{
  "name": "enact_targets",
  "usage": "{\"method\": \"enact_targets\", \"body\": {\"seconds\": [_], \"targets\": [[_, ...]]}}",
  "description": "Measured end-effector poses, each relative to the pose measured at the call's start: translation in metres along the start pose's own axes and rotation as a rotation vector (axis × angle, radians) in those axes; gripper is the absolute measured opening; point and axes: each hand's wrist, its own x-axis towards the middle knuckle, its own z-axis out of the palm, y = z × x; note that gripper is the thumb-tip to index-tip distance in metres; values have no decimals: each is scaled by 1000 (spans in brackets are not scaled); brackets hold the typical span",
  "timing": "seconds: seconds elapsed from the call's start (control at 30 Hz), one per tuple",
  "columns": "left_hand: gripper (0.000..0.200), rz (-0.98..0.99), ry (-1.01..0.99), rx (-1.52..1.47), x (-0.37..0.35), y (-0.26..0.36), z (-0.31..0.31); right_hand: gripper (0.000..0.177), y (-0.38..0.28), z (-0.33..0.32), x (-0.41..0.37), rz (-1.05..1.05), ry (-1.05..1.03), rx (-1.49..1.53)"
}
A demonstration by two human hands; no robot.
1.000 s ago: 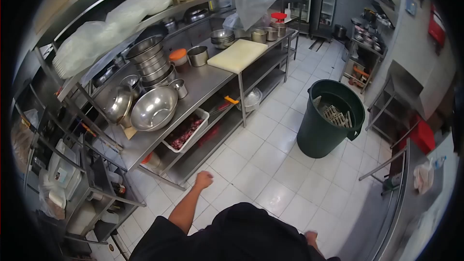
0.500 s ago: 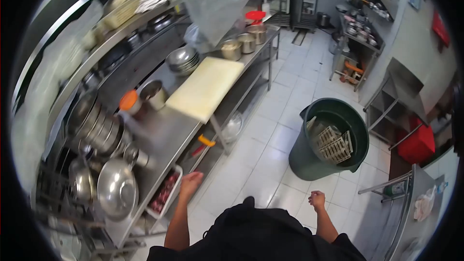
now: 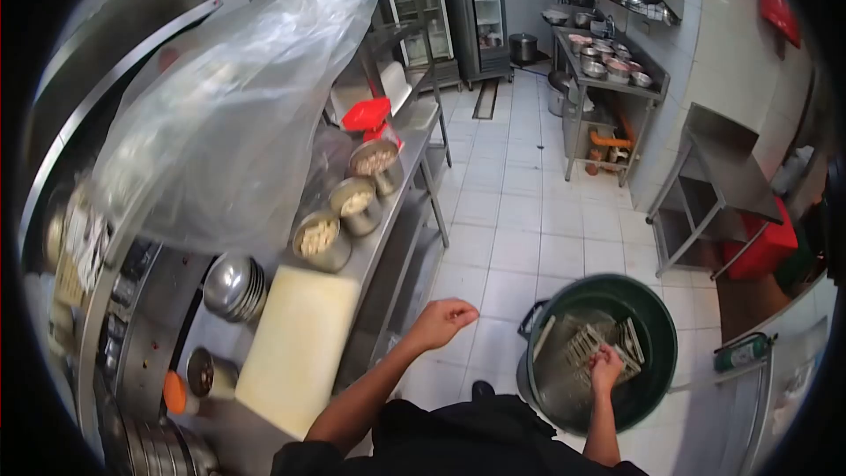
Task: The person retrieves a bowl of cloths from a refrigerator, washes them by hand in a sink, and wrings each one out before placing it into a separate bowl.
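Observation:
My left hand [image 3: 443, 323] hangs in the air over the floor tiles, to the right of the steel worktable. Its fingers are curled together with nothing in them. My right hand [image 3: 605, 368] is loosely closed and, from above, appears in front of the green bin [image 3: 526, 375]; I see nothing held in it. Inside the bin lie pale slatted racks [image 3: 584, 345], partly covered by that hand. A cream cutting board [image 3: 295, 344] rests on the worktable [image 3: 374, 257], left of my left forearm.
Steel pots of pale chopped food [image 3: 319, 242] line the worktable near a red scale [image 3: 366, 115]. Stacked metal bowls [image 3: 233, 286] and a plastic sheet [image 3: 238, 115] are at left. A steel stand [image 3: 718, 172] and red container [image 3: 762, 242] stand right. Tiled floor [image 3: 511, 203] runs toward tall fridges [image 3: 480, 18].
My view has moved forward along the aisle, bringing the bin and cutting board closer to my body. My left hand has swung forward; both hands stay without anything visible in them.

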Motion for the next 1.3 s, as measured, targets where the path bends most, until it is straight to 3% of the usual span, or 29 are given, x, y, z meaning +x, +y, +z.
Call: {"method": "enact_targets", "body": {"seconds": [0.1,0.2,0.37,0.4,0.5,0.73,0.87,0.97,1.17,1.3], "targets": [[22,-42,15,-69,71,-7,-35,24,-70,93,98,-117,-68,32],[22,-49,19,-113,151,-23,-65,27,-124,170,182,-278,-135,-153],[24,-11,-20,-94,292,-40,-113,28,-134,266,287,-281,-266,-278],[24,-20,-26,-103,321,-44,-127,24,-118,279,304,-367,-284,-228],[23,31,-66,-201,429,-41,-137,25,-112,295,317,-173,-248,-249],[24,111,-400,-168,664,-31,-120,19,-37,280,345,336,221,-30],[24,90,-427,-85,794,-53,-103,16,-36,299,431,501,347,13],[24,46,-406,-129,875,-64,-110,17,-61,346,546,464,309,14],[24,-77,-229,-275,1012,-83,-171,17,-194,513,823,169,-116,-213],[25,-143,-109,-272,1111,-125,-209,17,-262,632,947,15,-275,-242]]}}
